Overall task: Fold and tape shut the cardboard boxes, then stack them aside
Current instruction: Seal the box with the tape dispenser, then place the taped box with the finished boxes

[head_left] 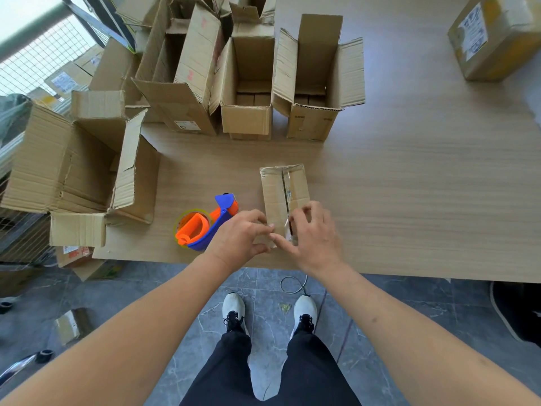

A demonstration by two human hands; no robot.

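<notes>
A small closed cardboard box (282, 190) lies near the front edge of the wooden table (424, 186), a strip of clear tape running along its middle seam. My left hand (240, 237) presses on the box's near left corner. My right hand (314, 232) pinches the near end of the tape at the seam. An orange and blue tape dispenser (205, 224) rests on the table just left of my left hand, untouched.
Several open cardboard boxes (248, 92) stand in a row at the back of the table. A large open box (73, 168) sits at the left. A taped, labelled box (494, 36) is at the far right. More boxes lie on the floor at left.
</notes>
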